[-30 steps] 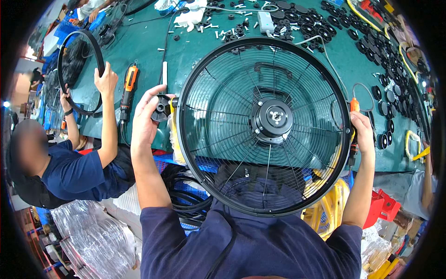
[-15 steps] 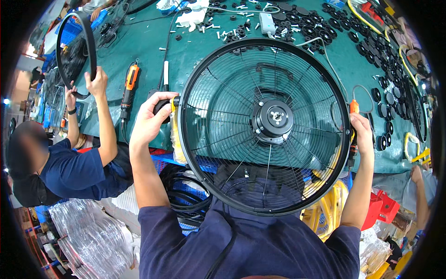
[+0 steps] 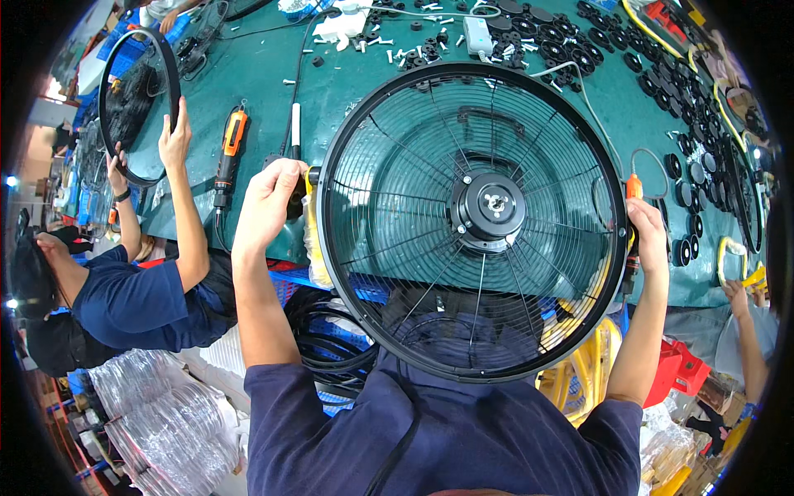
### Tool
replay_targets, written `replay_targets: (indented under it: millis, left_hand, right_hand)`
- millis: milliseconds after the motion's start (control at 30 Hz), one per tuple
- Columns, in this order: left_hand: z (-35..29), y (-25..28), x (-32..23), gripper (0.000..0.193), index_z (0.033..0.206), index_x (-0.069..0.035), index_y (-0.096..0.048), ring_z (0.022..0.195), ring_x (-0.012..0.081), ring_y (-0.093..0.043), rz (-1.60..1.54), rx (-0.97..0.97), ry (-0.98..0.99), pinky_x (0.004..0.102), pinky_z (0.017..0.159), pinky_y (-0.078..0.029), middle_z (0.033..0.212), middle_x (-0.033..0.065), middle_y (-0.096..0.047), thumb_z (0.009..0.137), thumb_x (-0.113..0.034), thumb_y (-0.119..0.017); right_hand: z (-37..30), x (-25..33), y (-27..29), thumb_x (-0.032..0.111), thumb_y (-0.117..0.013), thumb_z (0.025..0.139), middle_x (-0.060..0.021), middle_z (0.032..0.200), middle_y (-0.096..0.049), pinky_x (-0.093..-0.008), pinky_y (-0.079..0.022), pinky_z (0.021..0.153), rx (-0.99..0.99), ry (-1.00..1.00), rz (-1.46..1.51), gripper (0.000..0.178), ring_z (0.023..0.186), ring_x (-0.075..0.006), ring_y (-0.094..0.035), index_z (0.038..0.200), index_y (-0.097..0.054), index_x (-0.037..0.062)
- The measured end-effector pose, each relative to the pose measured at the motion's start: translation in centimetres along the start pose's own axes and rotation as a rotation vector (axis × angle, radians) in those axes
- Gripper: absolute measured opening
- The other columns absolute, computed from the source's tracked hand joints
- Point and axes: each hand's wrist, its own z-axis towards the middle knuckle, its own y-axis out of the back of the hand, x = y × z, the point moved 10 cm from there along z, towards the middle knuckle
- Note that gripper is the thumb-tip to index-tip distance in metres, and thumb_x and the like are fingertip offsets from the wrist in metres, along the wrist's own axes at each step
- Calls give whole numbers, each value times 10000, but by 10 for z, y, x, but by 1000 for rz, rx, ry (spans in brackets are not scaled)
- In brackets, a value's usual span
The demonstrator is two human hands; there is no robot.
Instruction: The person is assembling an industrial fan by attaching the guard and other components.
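Head view shows a person in a dark blue shirt [image 3: 447, 438] holding a round black fan [image 3: 495, 205] face-on at the near edge of a green surface [image 3: 265, 91], its wire grille wide enough that the green shows through. Taking the fan's hub as the middle of the clock, the left hand [image 3: 269, 198] sits at nine o'clock, its fingers curled around a black knob [image 3: 294, 205] that is mostly hidden behind them, right beside the rim. Across at three o'clock the right hand [image 3: 648, 236] grips the rim; the fingertips show at its edge, though I cannot tell how far the rest wrap behind. A wrapped yellow piece [image 3: 317, 244] hangs just below the left hand, and an orange-tipped tool [image 3: 633, 187] pokes up beside the right one. Out a little past nine o'clock lies an orange and black power screwdriver [image 3: 232, 145], and beyond it a co-worker [image 3: 132, 293] has both hands on an upright black ring [image 3: 173, 74]. Loose screws [image 3: 397, 56] are scattered at eleven o'clock, a pale grey box [image 3: 477, 35] at twelve, and black round parts [image 3: 653, 87] crowd from one toward three. Yellow frames [image 3: 583, 376] are stacked at five o'clock, black coils [image 3: 331, 355] near eight.
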Motion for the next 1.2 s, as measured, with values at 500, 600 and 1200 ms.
replay_targets:
  millis: [500, 600, 1200]
  left_hand:
    - [-12, -7, -42, 177, 1027, -3, -647, 864, 55, -553, -161, -97, -186, 222, 795, -457, 968, 0, -634, 1014, -167, -581]
    - [-3, -1, -23, 247, 1069, -10, -650, 961, 91, -571, -21, -37, -78, 240, 851, -451, 1027, 34, -646, 1029, -230, -546]
    - [-4, -3, -25, 149, 1054, -26, -647, 888, 49, -572, -354, -100, -89, 217, 813, -454, 957, -16, -653, 981, -154, -630]
  right_hand:
    - [2, -1, 1, 185, -503, 980, -39, 817, -657, -249, -453, 694, 14, -4, -46, 265, 735, -99, -581, 956, -649, -35]
    - [-1, 1, -1, 197, -521, 991, -16, 770, -647, -231, -435, 641, -32, -6, 8, 256, 675, -73, -556, 929, -646, -18]
    - [0, 7, -2, 207, -475, 975, -37, 789, -629, -257, -430, 699, 3, 30, -87, 298, 726, -109, -548, 889, -634, -29]
